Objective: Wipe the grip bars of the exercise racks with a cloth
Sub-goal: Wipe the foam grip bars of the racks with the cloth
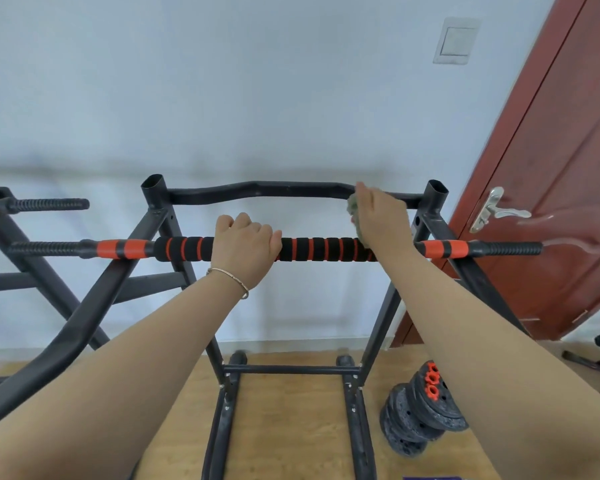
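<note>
Cloth (354,216), bunched in the right hand's (381,220) grip, should wrap the foam bar (312,249) fully while the left hand (245,242), closed on it, stops rolling.

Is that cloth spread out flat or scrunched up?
Scrunched up: the cloth shows only as a bunched grey-green wad in the right hand.

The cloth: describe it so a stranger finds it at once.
Start at the black rack against the white wall. Follow its foam-padded bar to the right hand. The cloth is the grey-green wad under that hand, the only soft, crumpled thing among metal tubes.
</note>
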`<action>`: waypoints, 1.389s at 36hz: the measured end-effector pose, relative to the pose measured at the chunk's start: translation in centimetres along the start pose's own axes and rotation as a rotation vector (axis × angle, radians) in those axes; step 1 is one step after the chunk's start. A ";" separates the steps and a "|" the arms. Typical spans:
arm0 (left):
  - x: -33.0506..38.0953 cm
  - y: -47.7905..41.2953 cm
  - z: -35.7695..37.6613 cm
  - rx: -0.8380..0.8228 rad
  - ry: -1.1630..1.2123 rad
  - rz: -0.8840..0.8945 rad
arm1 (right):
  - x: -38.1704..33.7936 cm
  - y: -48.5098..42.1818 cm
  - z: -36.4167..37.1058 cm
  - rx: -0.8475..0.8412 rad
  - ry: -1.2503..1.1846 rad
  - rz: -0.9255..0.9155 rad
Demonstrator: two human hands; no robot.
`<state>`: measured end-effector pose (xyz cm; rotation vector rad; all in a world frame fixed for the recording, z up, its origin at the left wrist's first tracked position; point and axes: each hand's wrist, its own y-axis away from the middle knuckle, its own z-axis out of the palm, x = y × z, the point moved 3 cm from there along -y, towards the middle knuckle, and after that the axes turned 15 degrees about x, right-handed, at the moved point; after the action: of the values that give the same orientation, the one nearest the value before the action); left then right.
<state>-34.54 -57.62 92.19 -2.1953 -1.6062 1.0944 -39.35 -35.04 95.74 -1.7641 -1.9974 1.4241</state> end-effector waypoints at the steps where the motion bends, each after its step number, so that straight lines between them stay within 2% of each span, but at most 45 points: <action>1: 0.3 -0.1 -0.2 0.033 0.012 -0.025 | 0.7 0.2 -0.8 0.056 0.010 -0.005; 2: 0.7 -0.5 -0.7 0.072 0.019 -0.031 | 1.5 0.6 -1.3 0.077 0.019 -0.014; 4: 2.1 -1.7 -1.6 0.071 0.026 -0.011 | 2.3 2.0 -1.4 0.013 0.026 -0.078; 6: 3.7 -3.0 -1.6 -0.029 0.063 0.053 | 2.6 3.7 -0.6 -0.074 0.216 -0.295; 8: 5.1 -3.9 -1.2 -0.139 0.090 0.121 | 2.7 4.8 -0.2 -0.066 0.344 -0.434; 10: 5.6 -4.0 -0.9 -0.176 0.088 0.154 | 2.6 4.7 0.0 -0.077 0.387 -0.427; 12: 5.5 -3.8 -0.9 -0.143 0.071 0.159 | 2.4 4.1 0.3 -0.131 0.464 -0.434; 15: 5.4 -3.7 -1.0 -0.130 0.046 0.180 | 2.0 2.8 1.1 -0.262 0.557 -0.475; 17: 5.4 -3.7 -1.1 -0.116 0.053 0.198 | 1.9 1.5 1.3 -0.386 0.523 -0.467; 21: 5.5 -3.3 -1.0 -0.097 0.076 0.196 | 1.6 -0.2 1.6 -0.607 0.515 -0.577; 23: 5.3 -3.3 -0.9 -0.109 0.084 0.190 | 1.5 -1.0 1.2 -0.562 0.442 -0.389; 24: 5.1 -3.4 -0.9 -0.108 0.096 0.192 | 1.6 -1.7 0.6 -0.485 0.298 -0.164; 26: 4.5 -3.7 -0.9 -0.109 0.152 0.167 | 2.1 -2.2 -0.5 -0.316 -0.212 0.442; 27: 3.9 -3.8 -0.9 -0.109 0.186 0.132 | 2.1 -2.2 -0.9 -0.197 -0.434 0.620; 29: 2.5 -4.0 -0.9 -0.080 0.219 0.063 | 1.0 -2.2 -1.5 -0.097 -0.618 0.673; 31: 1.0 -3.8 -0.6 -0.064 0.185 0.013 | -0.9 -1.3 -1.5 -0.119 -0.508 0.485; 32: 0.3 -3.6 -0.4 -0.077 0.155 -0.013 | -2.1 -0.8 -1.5 -0.118 -0.350 0.274; 34: -0.6 -3.0 0.2 -0.136 0.097 -0.032 | -3.7 1.1 -0.1 -0.176 0.032 -0.283; 35: -0.6 -2.7 0.5 -0.171 0.067 -0.015 | -4.1 2.3 0.9 -0.237 0.224 -0.461; 36: -0.5 -2.3 0.7 -0.202 0.041 0.016 | -4.0 3.3 1.6 -0.283 0.328 -0.527; 39: 0.1 -1.6 0.9 -0.198 -0.003 0.094 | -3.3 4.6 2.4 -0.306 0.446 -0.556; 41: 0.1 -1.6 0.8 -0.174 -0.025 0.113 | -3.6 4.2 2.6 -0.372 0.526 -0.682; 44: 0.0 -1.8 0.5 -0.185 -0.036 0.150 | -3.8 2.3 3.0 -0.464 0.445 -0.643; 46: 0.1 -1.6 0.5 -0.155 -0.041 0.162 | -3.3 1.1 3.6 -0.492 0.406 -0.544; 48: 0.1 -1.5 0.5 -0.144 -0.047 0.158 | -2.2 -0.3 3.1 -0.441 0.260 -0.272; 50: 0.1 -1.4 0.5 -0.152 -0.043 0.152 | -0.6 -1.0 1.8 -0.306 0.052 0.021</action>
<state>-35.90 -57.08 92.61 -2.4435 -1.6111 1.0985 -41.00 -36.34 95.73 -1.9187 -2.2744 1.1108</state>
